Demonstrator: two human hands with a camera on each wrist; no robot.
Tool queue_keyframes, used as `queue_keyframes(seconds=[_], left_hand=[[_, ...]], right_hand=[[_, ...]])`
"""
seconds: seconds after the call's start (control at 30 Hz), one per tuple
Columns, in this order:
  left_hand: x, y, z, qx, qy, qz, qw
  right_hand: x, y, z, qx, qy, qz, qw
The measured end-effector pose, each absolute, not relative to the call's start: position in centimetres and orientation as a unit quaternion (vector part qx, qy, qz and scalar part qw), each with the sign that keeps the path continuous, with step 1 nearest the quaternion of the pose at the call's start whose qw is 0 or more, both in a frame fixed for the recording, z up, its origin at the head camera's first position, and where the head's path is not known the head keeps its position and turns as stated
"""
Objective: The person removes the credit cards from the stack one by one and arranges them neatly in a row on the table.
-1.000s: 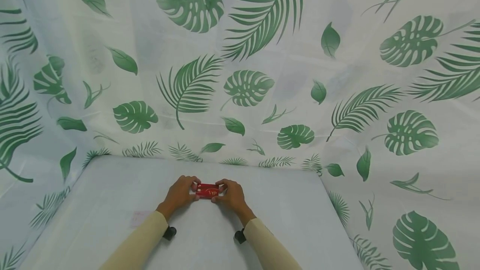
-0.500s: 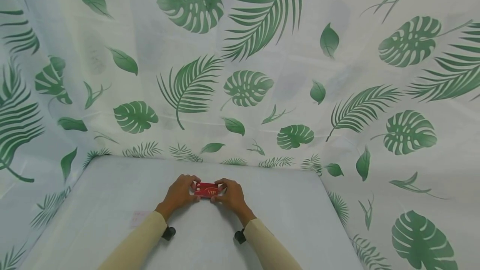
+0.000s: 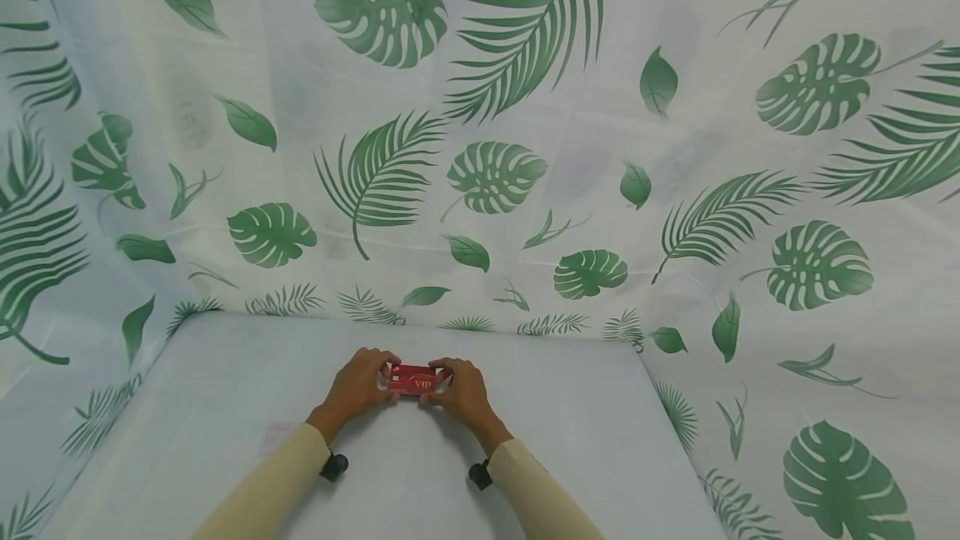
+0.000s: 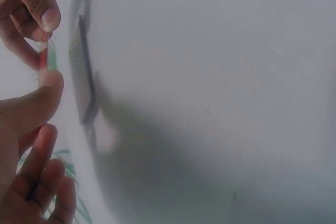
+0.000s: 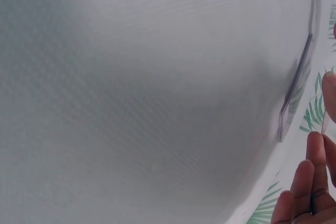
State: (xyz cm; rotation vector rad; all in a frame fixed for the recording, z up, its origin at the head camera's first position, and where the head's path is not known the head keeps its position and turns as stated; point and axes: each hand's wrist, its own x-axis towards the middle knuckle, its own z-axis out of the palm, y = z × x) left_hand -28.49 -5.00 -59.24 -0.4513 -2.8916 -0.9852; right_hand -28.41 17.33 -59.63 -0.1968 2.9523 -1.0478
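Note:
In the head view a red card marked VIP is held between both hands, its printed face toward me. My left hand pinches the left end by thumb and fingers. At the opposite end, my right hand grips it likewise. The left wrist view catches the card nearly edge-on, much of it behind the fingers. Only a sliver of card shows past the right thumb. Below the hands, a thin flat thing with a dark edge lies on the white surface; the card and hands hide it from above.
The white tabletop reaches back to a leaf-printed curtain that closes in the rear and both sides. A faint pink patch marks the table left of the left forearm. Black wrist devices sit at both cuffs.
The red card and the fingers around it have shifted very slightly left. The left forearm has also edged left; the grip of both hands is the same.

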Motion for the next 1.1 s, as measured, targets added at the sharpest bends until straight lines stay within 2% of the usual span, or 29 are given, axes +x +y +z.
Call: queue_keyframes(seconds=[0.4, 1.1], left_hand=[[-27.9, -5.6, -58.8, -0.165, -0.933, -0.315, 0.051], [-27.1, -6.2, -58.1, -0.173, -0.935, -0.307, 0.045]], right_hand=[[-27.9, 17.2, -59.2, -0.067, 0.937, -0.344, 0.002], [-27.0, 17.3, -58.5, -0.09, 0.934, -0.345, -0.003]])
